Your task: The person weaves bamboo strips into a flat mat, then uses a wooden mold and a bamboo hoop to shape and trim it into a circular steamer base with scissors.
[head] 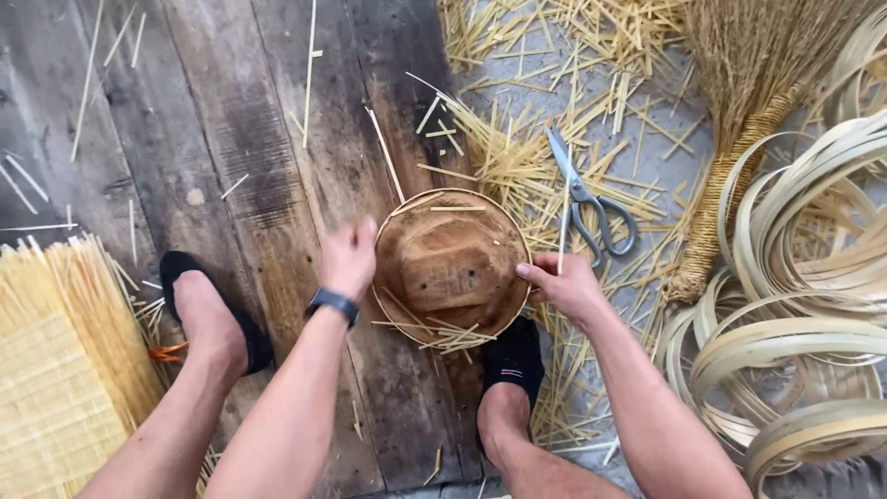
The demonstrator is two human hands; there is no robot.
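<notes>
Between the feet, on dark planks: round wooden form [451, 268] ringed by a bamboo hoop.
Left hand [348, 259]: fingers curled on the rim, steadying it.
Right hand [565, 285]: fingertips pinching a thin strip against the opposite edge.
Scissors [591, 205]: just beyond, among straw offcuts.

left fingers [349, 242] blurred; broom [753, 55] cut off
</notes>
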